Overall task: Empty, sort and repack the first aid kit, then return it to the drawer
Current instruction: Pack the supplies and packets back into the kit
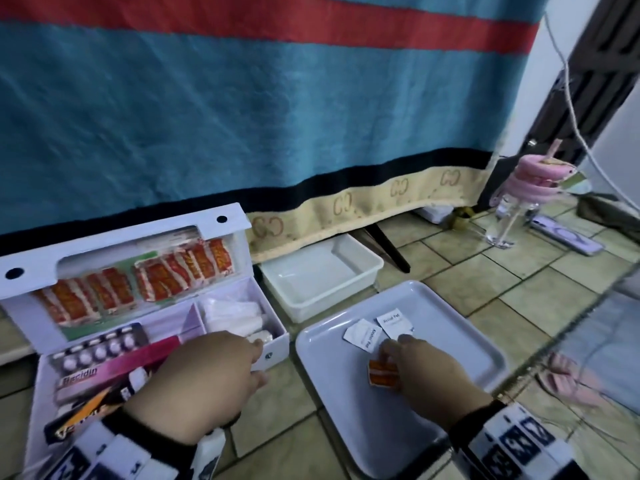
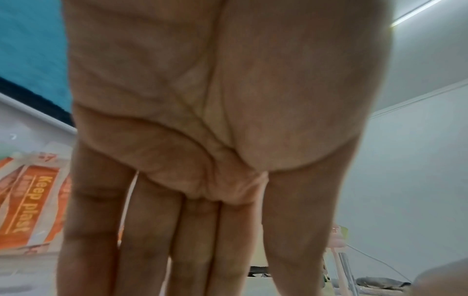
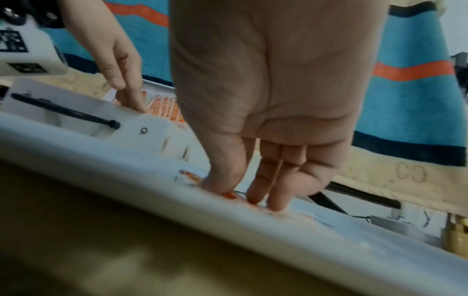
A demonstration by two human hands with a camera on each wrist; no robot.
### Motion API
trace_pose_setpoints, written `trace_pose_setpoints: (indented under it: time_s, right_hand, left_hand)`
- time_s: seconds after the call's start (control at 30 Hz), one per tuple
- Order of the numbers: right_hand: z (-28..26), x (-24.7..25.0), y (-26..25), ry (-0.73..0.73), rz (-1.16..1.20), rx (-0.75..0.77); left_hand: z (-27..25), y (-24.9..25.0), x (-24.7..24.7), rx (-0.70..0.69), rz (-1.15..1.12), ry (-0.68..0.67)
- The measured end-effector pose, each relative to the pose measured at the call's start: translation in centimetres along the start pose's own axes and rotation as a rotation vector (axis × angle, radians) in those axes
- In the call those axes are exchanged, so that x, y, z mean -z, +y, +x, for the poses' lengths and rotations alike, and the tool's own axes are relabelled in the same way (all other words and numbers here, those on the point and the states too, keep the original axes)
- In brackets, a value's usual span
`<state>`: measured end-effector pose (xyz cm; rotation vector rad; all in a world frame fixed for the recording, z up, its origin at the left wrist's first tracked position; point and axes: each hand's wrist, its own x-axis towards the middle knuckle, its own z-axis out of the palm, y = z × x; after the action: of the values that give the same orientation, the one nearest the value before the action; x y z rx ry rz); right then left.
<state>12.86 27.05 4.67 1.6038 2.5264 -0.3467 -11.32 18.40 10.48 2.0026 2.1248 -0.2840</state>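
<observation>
On tray (image 1: pixel 460 317), right hand (image 1: pixel 427 372) fingertips pressing plaster packet (image 1: pixel 382 373), left hand (image 1: pixel 204 382) flat, empty, over kit (image 1: pixel 145 320)

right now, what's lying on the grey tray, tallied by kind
white square alcohol pad sachets: 2
orange-and-white plaster packet piece, at the right hand fingertips: 1
total on the flat grey plastic tray: 3

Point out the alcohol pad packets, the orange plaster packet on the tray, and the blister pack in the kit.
alcohol pad packets (image 1: pixel 394 326): head view, right packet's face.
orange plaster packet (image 1: pixel 381 374): head view, exposed face.
blister pack (image 1: pixel 100 351): head view, pill row.
</observation>
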Motion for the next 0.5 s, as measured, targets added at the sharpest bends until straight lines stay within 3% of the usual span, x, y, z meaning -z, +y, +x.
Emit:
trace_pose_setpoints:
  time_s: [0.17,0.3,0.5]
  right_hand:
    - [0.0,-0.1,-1.6,0.018,-0.205,0.038]
    - [0.7,0.2,-1.8,-0.007,-0.271,0.028]
    - [1.4,0.2,-1.6,-0.008,-0.325,0.135]
  left_hand:
    - [-0.4,0.4,-0.5,0.017,-0.019,0.037]
    - [-0.7,-0.4,-1.2,0.024,-0.160,0.108]
    - [-1.9,-2.2,-1.5,0.042,-0.359,0.202]
